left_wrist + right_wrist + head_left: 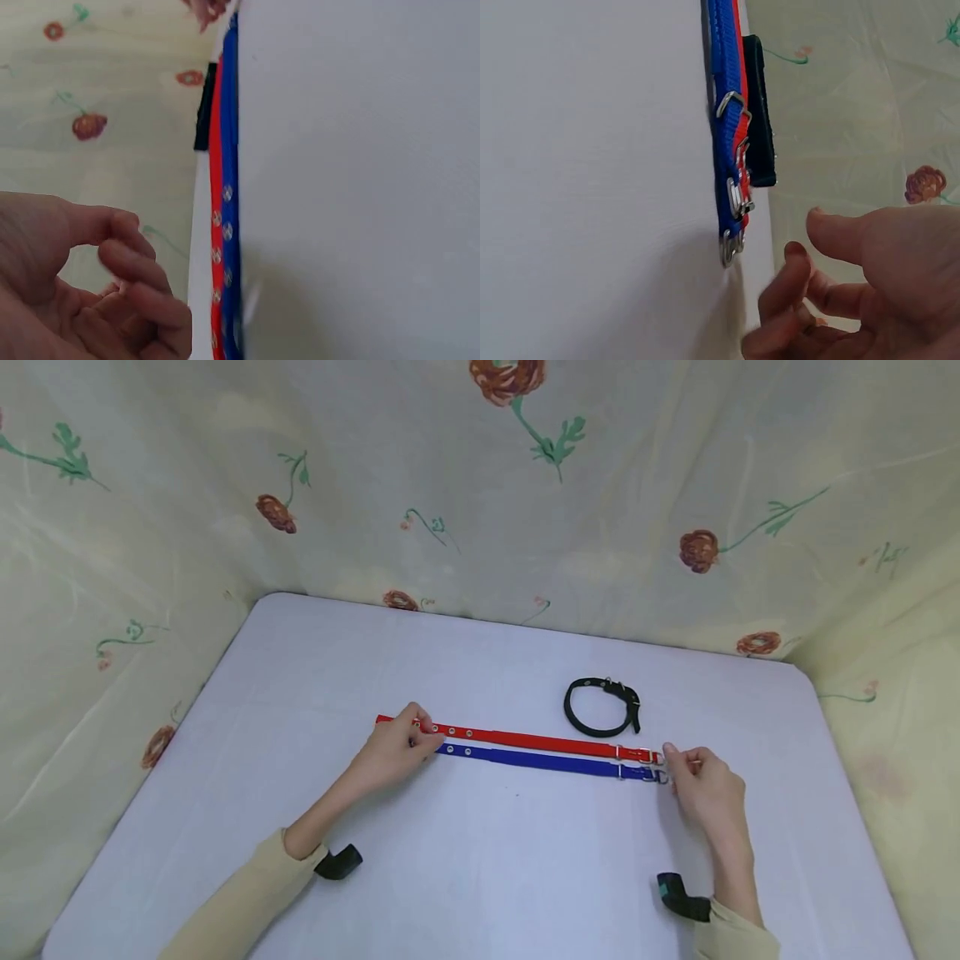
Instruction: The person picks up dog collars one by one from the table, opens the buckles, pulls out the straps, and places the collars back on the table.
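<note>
A red collar and a blue collar lie stretched out side by side on the white table. Metal eyelets dot their left ends; the buckles and D-rings are at their right ends. Over the eyelet ends is my left hand, its fingers loosely bent and holding nothing; in the left wrist view a gap parts it from the straps. Just off the buckle ends is my right hand, thumb and fingers apart with nothing between them. Behind the straps lies a black collar, buckled into a ring.
The white table has a flowered cloth hanging along its back and sides. A black device is worn at the left wrist, and another black device at the right wrist.
</note>
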The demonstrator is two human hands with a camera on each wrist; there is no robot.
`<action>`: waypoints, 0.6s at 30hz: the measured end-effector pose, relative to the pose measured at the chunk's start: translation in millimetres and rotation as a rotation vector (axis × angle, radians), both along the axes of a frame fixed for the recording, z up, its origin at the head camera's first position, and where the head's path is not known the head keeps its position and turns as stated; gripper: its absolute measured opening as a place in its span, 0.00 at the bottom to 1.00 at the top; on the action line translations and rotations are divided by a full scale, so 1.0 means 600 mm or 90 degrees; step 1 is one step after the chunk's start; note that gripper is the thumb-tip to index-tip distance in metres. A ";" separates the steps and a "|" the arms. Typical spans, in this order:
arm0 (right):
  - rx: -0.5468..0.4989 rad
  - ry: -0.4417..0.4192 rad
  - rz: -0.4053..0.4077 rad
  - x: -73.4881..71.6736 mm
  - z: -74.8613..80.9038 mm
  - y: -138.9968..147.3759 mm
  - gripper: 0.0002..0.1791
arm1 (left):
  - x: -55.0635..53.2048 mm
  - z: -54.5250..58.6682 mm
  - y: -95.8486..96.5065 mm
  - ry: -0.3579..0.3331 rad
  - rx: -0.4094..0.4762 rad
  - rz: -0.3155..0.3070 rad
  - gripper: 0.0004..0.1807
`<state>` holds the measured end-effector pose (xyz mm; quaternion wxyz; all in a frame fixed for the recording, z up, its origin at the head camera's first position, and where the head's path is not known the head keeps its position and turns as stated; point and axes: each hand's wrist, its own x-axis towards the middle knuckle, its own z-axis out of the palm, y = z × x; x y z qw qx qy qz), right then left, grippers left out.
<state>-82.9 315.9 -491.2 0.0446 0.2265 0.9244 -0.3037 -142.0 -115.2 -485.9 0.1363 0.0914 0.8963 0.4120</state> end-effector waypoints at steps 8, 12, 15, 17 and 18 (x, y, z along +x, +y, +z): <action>0.011 0.098 0.011 -0.042 0.014 -0.019 0.30 | -0.045 0.013 0.102 -0.044 0.155 -0.055 0.18; -0.001 0.117 0.026 -0.067 0.021 -0.035 0.29 | -0.067 0.008 0.159 -0.070 0.185 -0.023 0.22; -0.015 0.129 0.031 -0.081 0.020 -0.046 0.29 | -0.081 0.003 0.201 -0.093 0.197 0.004 0.24; -0.024 0.141 0.039 -0.088 0.016 -0.053 0.29 | -0.088 0.000 0.225 -0.112 0.208 0.018 0.25; -0.026 0.148 0.044 -0.091 0.013 -0.056 0.29 | -0.091 -0.001 0.236 -0.123 0.214 0.024 0.25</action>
